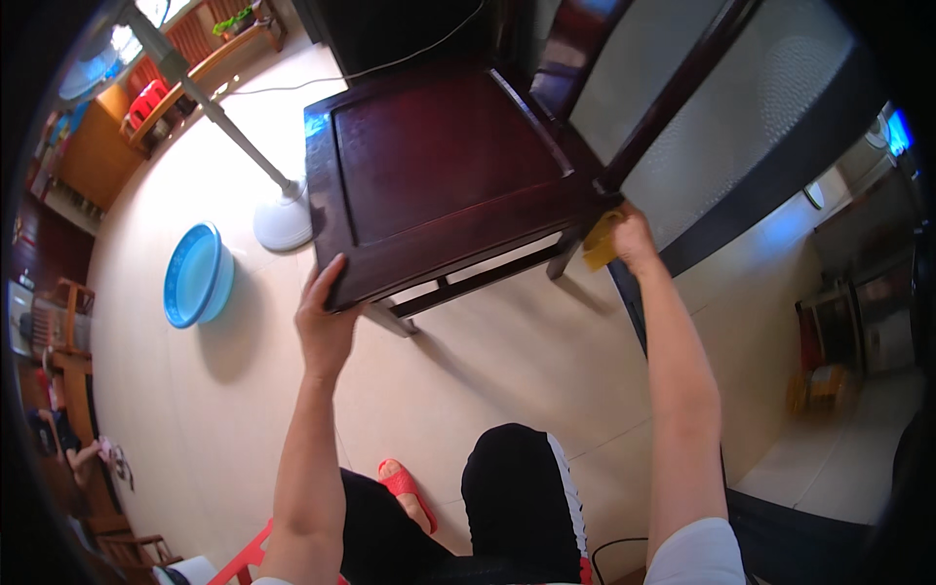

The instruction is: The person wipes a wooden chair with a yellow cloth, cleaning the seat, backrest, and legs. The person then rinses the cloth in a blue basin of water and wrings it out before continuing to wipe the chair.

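A dark reddish-brown wooden chair [446, 161] stands before me, its backrest to the right. My left hand [325, 322] grips the near left corner of the seat, thumb and fingers on either side of the edge. At the near right corner, below the backrest post, my right hand [635, 238] holds a yellow cloth [601, 243]. The cloth hangs by the chair's side edge; whether it touches the wood there, I cannot tell. Some of my right fingers are hidden behind the chair.
A blue plastic basin [194, 274] holding liquid sits on the tiled floor at left. Beside the chair rises a pedestal fan's white base [284, 223]. A grey cable [292, 88] runs behind. A dark-framed glass panel [738, 124] borders the right. A person's leg [84, 457] shows far left.
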`<state>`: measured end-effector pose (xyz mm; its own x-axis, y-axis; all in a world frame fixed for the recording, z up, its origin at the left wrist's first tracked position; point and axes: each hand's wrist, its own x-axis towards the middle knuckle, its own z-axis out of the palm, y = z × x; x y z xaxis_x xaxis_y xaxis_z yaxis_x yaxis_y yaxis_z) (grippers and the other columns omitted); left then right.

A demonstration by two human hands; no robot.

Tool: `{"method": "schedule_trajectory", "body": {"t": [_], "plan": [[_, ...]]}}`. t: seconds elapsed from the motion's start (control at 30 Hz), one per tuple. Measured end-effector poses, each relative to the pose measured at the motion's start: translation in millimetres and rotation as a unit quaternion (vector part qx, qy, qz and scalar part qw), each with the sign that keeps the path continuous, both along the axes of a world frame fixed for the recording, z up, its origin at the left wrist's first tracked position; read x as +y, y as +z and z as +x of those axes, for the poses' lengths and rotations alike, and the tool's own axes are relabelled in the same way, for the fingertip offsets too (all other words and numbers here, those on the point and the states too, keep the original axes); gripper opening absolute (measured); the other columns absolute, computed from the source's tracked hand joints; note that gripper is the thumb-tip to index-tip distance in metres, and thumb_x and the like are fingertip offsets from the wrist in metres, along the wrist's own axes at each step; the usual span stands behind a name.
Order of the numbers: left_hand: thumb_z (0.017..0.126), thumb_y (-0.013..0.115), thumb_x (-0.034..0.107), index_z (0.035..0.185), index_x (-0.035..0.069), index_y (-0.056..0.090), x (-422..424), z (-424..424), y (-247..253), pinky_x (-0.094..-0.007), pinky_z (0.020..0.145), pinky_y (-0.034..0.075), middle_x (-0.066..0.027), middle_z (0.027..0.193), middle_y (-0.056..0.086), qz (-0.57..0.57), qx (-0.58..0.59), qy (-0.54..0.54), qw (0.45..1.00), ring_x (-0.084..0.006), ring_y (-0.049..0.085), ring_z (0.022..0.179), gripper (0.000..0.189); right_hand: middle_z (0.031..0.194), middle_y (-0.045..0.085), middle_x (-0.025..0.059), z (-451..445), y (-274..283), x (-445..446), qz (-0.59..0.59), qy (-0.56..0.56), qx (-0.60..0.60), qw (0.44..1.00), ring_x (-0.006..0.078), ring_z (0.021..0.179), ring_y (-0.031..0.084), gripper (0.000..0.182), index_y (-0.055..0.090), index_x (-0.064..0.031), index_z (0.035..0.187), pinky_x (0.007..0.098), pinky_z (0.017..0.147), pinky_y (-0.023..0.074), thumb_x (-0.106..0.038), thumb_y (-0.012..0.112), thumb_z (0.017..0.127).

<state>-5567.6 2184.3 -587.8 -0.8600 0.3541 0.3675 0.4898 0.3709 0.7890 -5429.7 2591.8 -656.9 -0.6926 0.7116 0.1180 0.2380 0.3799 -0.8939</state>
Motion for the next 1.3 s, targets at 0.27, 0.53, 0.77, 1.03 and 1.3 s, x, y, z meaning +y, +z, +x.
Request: {"method": "schedule_trajectory", "body": {"t": [0.27, 0.53, 0.77, 1.03, 1.3], "plan": [[0.074, 0.063, -0.009, 0.123, 0.006, 0.05, -95.4, -48.2, -4.2, -0.0266, 0.089, 0.045, -0.0066, 0.123, 0.047, -0.023, 0.017, 0.027, 0.999, -0.0168, 0.049, 0.11, 0.053, 0.104, 0.06, 0.0159, 36.1, 35.5, -127.4, 0.096, 0.146, 0.017, 0.985, 0.0318, 0.094, 0.058, 0.046, 0.053, -0.0088, 0.115, 0.0377, 0.084, 0.0468, 0.004, 0.044, 0.072], [0.073, 0.053, -0.005, 0.12, 0.011, 0.054, -87.4, -45.0, 97.6, -0.0383, 0.099, 0.036, -0.0178, 0.135, 0.037, -0.509, 0.064, 0.012, 0.858, -0.0314, 0.034, 0.127, 0.05, 0.102, 0.059, 0.0128, 60.7, 11.5, -154.9, -0.234, 0.128, 0.097, 0.959, 0.0265, 0.085, 0.059, 0.041, 0.048, -0.0066, 0.119, 0.0343, 0.071, 0.0475, -0.003, 0.048, 0.079], [0.08, 0.06, 0.026, 0.13, 0.01, 0.041, 142.8, -4.4, 57.9, -0.05, 0.105, 0.015, -0.0171, 0.141, 0.027, -0.38, 0.122, -0.265, 0.878, -0.0336, 0.021, 0.132, 0.055, 0.096, 0.059, 0.0115, 27.5, -93.5, -98.2, -0.43, -0.114, 0.084, 0.892, 0.0232, 0.084, 0.057, 0.031, 0.05, -0.0008, 0.111, 0.0311, 0.074, 0.0448, -0.018, 0.052, 0.085], [0.082, 0.05, 0.046, 0.137, 0.009, 0.029, 155.6, -0.4, 43.4, -0.0511, 0.105, -0.001, -0.0143, 0.146, 0.016, -0.461, 0.154, -0.262, 0.834, -0.0284, 0.008, 0.137, 0.069, 0.116, 0.048, 0.0224, -143.7, -85.4, -57.6, -0.004, 0.011, 0.214, 0.977, 0.0385, 0.109, 0.044, 0.029, 0.051, 0.002, 0.106, 0.0385, 0.093, 0.0379, 0.004, 0.05, 0.077], [0.082, 0.048, 0.049, 0.137, 0.01, 0.03, 162.8, 0.9, 37.6, -0.0514, 0.105, 0.0, -0.0143, 0.146, 0.018, -0.463, 0.145, -0.262, 0.835, -0.0285, 0.009, 0.137, 0.07, 0.118, 0.048, 0.0192, -167.4, -114.5, -36.3, 0.152, 0.157, 0.12, 0.969, 0.0364, 0.112, 0.043, 0.043, 0.048, -0.0014, 0.113, 0.0379, 0.093, 0.0391, 0.006, 0.055, 0.071]]}}
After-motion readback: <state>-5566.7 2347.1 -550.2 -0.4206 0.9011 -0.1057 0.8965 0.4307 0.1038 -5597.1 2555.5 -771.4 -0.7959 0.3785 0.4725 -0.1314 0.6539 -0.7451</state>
